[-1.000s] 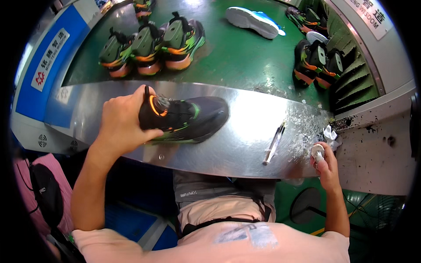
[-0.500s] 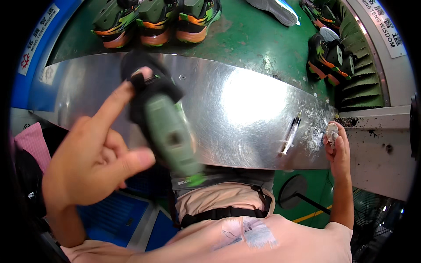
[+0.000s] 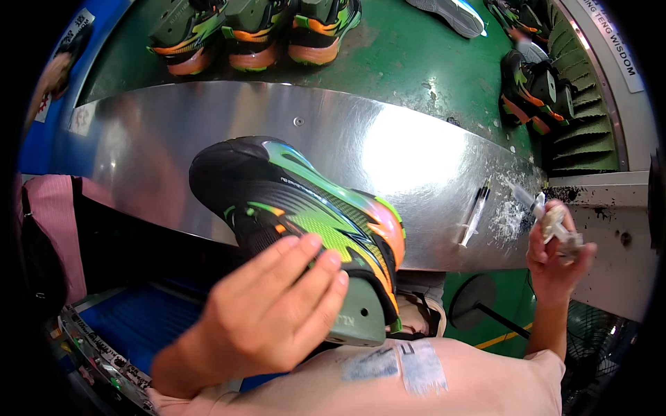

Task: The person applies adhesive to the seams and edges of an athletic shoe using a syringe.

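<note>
My left hand (image 3: 267, 305) grips a black sneaker (image 3: 316, 208) with green and orange trim. Its side faces up over the near edge of the steel bench (image 3: 166, 118), toe pointing left. A dark green shoe last (image 3: 361, 312) fills its opening. My fingers lie closed across the upper; the thumb is hidden. At the bench's right end my right hand (image 3: 551, 267) is closed around a crumpled whitish wad (image 3: 553, 223) and a clear syringe (image 3: 533, 202), slightly blurred. A second syringe (image 3: 474, 218) with a dark tip lies on the bench, left of that hand.
Several similar sneakers (image 3: 316, 41) stand on the green surface beyond the bench. More lie at the right, beside a ribbed green belt (image 3: 583, 132). White residue (image 3: 510, 220) marks the bench. Another person's hand (image 3: 52, 76) holds a dark shoe at far left.
The sneaker has turned from toe-away to side-up, and my left hand has shifted to its upper. A syringe now shows in my right hand with the wad. Another person's hand has appeared at far left.
</note>
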Motion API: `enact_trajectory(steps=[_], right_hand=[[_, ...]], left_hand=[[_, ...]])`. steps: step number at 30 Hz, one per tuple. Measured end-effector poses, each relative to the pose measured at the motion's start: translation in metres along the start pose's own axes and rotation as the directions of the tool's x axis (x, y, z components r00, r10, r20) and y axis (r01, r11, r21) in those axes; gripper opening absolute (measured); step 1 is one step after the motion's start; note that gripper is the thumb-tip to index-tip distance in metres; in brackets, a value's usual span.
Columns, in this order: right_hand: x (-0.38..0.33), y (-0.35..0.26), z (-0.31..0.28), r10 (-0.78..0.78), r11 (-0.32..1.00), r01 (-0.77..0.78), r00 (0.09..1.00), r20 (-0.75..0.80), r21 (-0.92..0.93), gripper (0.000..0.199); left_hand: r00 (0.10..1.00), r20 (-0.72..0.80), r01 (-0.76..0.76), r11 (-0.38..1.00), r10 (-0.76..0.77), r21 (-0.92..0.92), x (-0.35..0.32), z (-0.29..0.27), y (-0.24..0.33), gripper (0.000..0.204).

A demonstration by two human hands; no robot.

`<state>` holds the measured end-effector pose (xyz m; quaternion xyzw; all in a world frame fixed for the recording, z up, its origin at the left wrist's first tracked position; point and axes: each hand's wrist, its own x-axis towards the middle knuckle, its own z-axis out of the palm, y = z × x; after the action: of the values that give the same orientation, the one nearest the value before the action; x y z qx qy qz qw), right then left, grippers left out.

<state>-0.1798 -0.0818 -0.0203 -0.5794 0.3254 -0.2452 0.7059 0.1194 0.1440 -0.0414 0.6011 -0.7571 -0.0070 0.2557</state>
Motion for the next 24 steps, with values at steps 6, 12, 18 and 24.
enact_trajectory(steps=[6,12,18,24], right_hand=[[0.077,-0.008,0.130,0.010,0.944,-0.233,0.729,0.685,0.235,0.086],[0.097,0.007,0.141,-0.083,0.915,-0.253,0.646,0.759,0.316,0.095],[0.104,0.011,0.149,-0.035,0.916,-0.285,0.642,0.766,0.282,0.094],[0.108,0.008,0.146,0.000,0.932,-0.275,0.650,0.760,0.236,0.094]], left_hand=[[0.974,-0.162,0.163,0.986,-0.158,0.020,-0.022,0.026,0.027,0.017],[0.976,-0.161,0.146,0.989,-0.147,-0.016,-0.008,0.026,0.037,0.018],[0.976,-0.176,0.129,0.991,-0.131,-0.022,-0.008,0.025,0.037,0.017],[0.931,-0.282,0.204,0.970,-0.233,-0.129,0.001,0.014,0.053,0.017]])
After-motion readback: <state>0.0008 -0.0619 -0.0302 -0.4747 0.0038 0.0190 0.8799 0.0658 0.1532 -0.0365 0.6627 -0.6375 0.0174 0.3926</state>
